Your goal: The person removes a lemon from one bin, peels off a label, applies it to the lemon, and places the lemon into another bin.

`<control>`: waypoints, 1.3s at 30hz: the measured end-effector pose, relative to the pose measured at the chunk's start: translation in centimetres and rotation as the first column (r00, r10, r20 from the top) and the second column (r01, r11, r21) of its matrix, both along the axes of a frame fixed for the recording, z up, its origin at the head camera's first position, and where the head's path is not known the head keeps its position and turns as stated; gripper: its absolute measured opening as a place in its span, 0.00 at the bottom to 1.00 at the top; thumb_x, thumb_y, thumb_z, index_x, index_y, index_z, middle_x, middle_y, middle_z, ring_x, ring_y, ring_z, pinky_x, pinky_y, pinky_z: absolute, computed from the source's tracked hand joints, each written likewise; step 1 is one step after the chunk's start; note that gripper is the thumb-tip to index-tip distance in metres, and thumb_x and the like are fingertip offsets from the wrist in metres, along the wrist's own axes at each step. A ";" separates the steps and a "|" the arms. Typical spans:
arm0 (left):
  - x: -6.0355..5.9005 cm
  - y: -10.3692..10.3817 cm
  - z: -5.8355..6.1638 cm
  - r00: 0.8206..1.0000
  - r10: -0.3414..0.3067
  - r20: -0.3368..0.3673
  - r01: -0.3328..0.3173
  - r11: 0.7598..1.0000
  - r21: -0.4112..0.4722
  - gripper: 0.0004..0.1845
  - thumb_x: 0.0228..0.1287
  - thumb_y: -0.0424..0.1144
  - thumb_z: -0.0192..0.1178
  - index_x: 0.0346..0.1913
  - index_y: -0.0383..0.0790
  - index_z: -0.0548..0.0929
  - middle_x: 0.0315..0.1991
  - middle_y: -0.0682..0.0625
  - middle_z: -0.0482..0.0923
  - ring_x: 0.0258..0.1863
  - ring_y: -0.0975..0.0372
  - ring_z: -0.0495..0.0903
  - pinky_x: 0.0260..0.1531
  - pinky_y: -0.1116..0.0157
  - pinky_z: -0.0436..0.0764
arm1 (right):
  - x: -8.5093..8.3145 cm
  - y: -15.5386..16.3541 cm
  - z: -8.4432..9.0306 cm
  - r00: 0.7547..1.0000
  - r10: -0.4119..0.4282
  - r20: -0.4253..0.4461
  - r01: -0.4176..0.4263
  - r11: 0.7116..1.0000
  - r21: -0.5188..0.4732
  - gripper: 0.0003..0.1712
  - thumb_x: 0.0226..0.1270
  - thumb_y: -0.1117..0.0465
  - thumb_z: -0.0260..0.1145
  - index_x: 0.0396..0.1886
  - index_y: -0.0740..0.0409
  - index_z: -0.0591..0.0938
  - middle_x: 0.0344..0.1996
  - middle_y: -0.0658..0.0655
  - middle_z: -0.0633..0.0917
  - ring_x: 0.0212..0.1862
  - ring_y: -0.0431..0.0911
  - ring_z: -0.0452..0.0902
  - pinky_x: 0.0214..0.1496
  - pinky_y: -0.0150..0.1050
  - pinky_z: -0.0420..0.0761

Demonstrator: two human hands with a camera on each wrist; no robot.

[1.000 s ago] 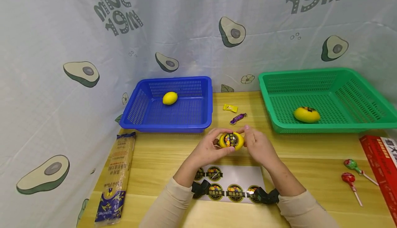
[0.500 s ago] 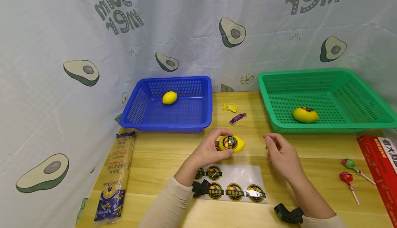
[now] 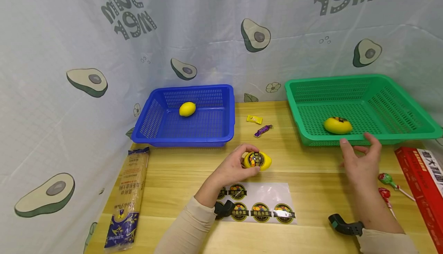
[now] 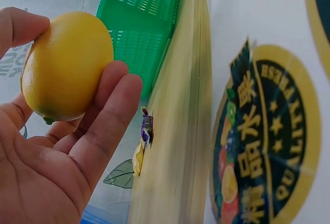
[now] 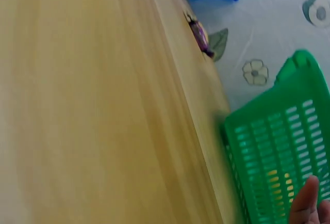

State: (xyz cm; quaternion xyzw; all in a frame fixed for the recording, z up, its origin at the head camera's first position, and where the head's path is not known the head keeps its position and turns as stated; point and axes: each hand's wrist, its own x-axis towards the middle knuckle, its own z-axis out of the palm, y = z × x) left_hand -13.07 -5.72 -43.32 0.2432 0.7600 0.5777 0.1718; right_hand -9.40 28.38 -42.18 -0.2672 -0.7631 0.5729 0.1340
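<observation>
My left hand (image 3: 233,167) grips a yellow lemon (image 3: 263,161) above the table, thumb and fingers around it; a dark round sticker (image 3: 255,159) is on its upper side. In the left wrist view the same lemon (image 4: 69,66) shows a bare side. My right hand (image 3: 363,165) is at the front of the green basket (image 3: 391,138), thumb and forefinger spread, nothing between them. Inside that basket lies another lemon (image 3: 337,126) with a dark sticker on top. Below my left hand is a white sticker sheet (image 3: 270,192) bearing several round stickers.
A blue basket (image 3: 194,142) at back left contains a plain lemon (image 3: 187,109). Between the baskets lie a yellow candy (image 3: 254,119) and a purple candy (image 3: 263,130). A spaghetti pack (image 3: 127,198) is at left; lollipops (image 3: 385,193) and a red box (image 3: 417,192) are at right.
My right hand has left the held lemon and moved right to the green basket's front, its fingers spreading. The left hand keeps the lemon in nearly the same place.
</observation>
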 end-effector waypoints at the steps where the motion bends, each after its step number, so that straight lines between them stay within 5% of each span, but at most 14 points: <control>1: 0.0 0.0 0.0 1.000 0.003 -0.004 -0.003 1.000 -0.007 0.26 0.63 0.34 0.68 0.62 0.45 0.73 0.62 0.44 0.70 0.38 0.66 0.79 0.38 0.73 0.81 | -0.2 0.4 0.0 1.000 0.007 0.021 -0.008 1.000 0.013 0.42 0.75 0.45 0.59 0.80 0.35 0.48 0.46 0.40 0.61 0.19 0.36 0.74 0.27 0.25 0.77; 8: 0.0 -0.1 -0.1 1.000 0.002 -0.003 -0.002 1.000 -0.015 0.26 0.63 0.34 0.68 0.62 0.46 0.73 0.62 0.44 0.70 0.39 0.65 0.79 0.39 0.73 0.81 | -1.4 1.8 0.0 0.998 -0.014 0.065 0.015 1.000 -0.006 0.48 0.73 0.42 0.61 0.81 0.32 0.43 0.50 0.38 0.58 0.24 0.35 0.73 0.26 0.26 0.79; 12: 0.0 -0.1 -0.2 1.000 0.005 -0.013 -0.005 0.999 -0.034 0.25 0.63 0.35 0.69 0.62 0.46 0.74 0.62 0.44 0.70 0.42 0.65 0.79 0.41 0.73 0.82 | -1.8 1.7 -0.1 0.998 -0.050 0.042 0.055 0.990 -0.128 0.49 0.70 0.45 0.66 0.79 0.29 0.46 0.51 0.39 0.60 0.29 0.34 0.72 0.24 0.27 0.79; 18: 0.0 0.3 0.0 0.996 0.004 -0.085 -0.012 0.995 -0.096 0.26 0.64 0.39 0.70 0.63 0.49 0.75 0.62 0.47 0.72 0.49 0.66 0.77 0.48 0.73 0.81 | -2.2 1.5 -0.2 0.992 -0.123 -0.003 0.114 0.934 -0.339 0.49 0.66 0.51 0.72 0.75 0.22 0.51 0.49 0.42 0.64 0.31 0.35 0.74 0.19 0.30 0.78; 24: -0.9 1.9 1.4 0.990 -0.025 -0.139 0.008 0.992 -0.123 0.28 0.65 0.41 0.68 0.67 0.49 0.74 0.64 0.47 0.72 0.52 0.66 0.76 0.49 0.74 0.81 | -2.4 1.6 -0.3 0.990 -0.141 -0.032 0.120 0.926 -0.358 0.48 0.66 0.51 0.73 0.74 0.22 0.52 0.47 0.44 0.65 0.26 0.36 0.74 0.18 0.30 0.77; 31: -3.8 5.3 4.3 0.965 -0.076 -0.250 0.036 0.986 -0.162 0.31 0.67 0.42 0.68 0.70 0.47 0.71 0.66 0.47 0.71 0.52 0.69 0.76 0.50 0.78 0.79 | -3.2 0.8 -0.7 0.968 -0.247 -0.048 0.217 0.917 -0.334 0.43 0.67 0.50 0.70 0.72 0.21 0.56 0.53 0.43 0.62 0.22 0.39 0.67 0.18 0.28 0.74; 36: -5.5 7.3 6.4 0.968 -0.081 -0.237 0.051 0.990 -0.129 0.31 0.68 0.43 0.68 0.70 0.43 0.69 0.62 0.47 0.73 0.47 0.69 0.77 0.44 0.77 0.82 | -3.8 0.2 -1.3 0.939 -0.337 -0.061 0.316 0.922 -0.225 0.39 0.67 0.50 0.68 0.70 0.20 0.59 0.64 0.44 0.55 0.49 0.35 0.65 0.48 0.28 0.71; 39: -6.6 8.5 7.4 0.964 -0.069 -0.255 0.036 0.991 -0.133 0.31 0.68 0.44 0.68 0.69 0.44 0.69 0.62 0.47 0.72 0.46 0.69 0.77 0.42 0.77 0.82 | -4.2 -0.1 -1.6 0.928 -0.365 -0.072 0.347 0.919 -0.190 0.39 0.66 0.50 0.68 0.70 0.20 0.59 0.65 0.43 0.55 0.58 0.38 0.58 0.57 0.32 0.63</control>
